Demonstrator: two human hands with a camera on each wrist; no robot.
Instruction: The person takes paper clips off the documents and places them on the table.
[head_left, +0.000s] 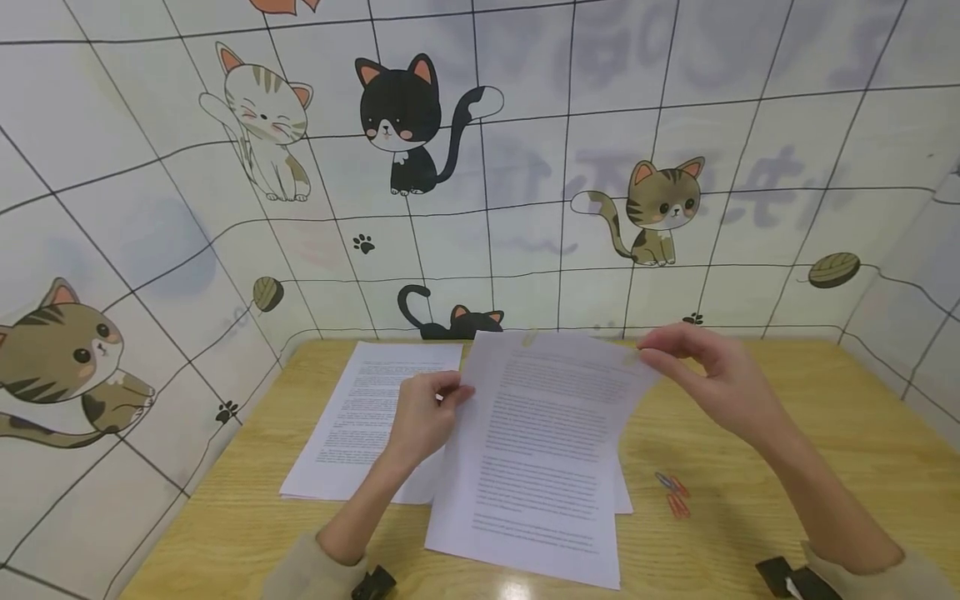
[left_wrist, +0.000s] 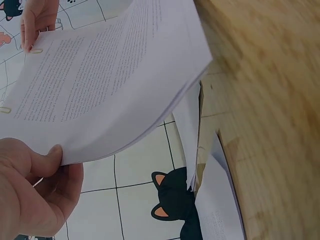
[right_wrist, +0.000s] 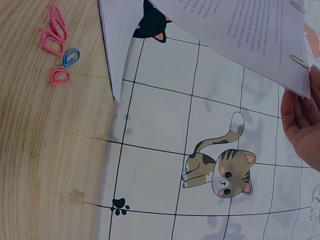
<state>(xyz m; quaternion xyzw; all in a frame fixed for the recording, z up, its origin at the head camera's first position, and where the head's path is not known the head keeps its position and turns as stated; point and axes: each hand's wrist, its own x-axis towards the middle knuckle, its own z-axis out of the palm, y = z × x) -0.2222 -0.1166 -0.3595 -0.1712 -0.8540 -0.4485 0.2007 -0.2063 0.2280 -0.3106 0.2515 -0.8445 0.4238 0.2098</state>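
My left hand [head_left: 423, 421] pinches the left edge of a stapled-size bundle of printed sheets [head_left: 543, 450], thumb on the front. At the bundle's upper right corner, my right hand [head_left: 712, 379] holds the paper between thumb and fingers. Two yellowish paper clips sit on the top edge: one paper clip [right_wrist: 298, 61] is right beside the right hand's fingers, and the other paper clip [left_wrist: 5, 110] is farther along. The bundle is raised and tilted, its pages bowing in the left wrist view. Its lower edges show more than one layer.
Another printed stack [head_left: 367, 417] lies on the wooden table [head_left: 225, 533] to the left. More paper [head_left: 624, 492] shows from behind the held bundle. Several pink-red and blue paper clips [head_left: 677, 504] lie to the right. A cat-patterned wall covering [head_left: 525, 233] rises behind the table.
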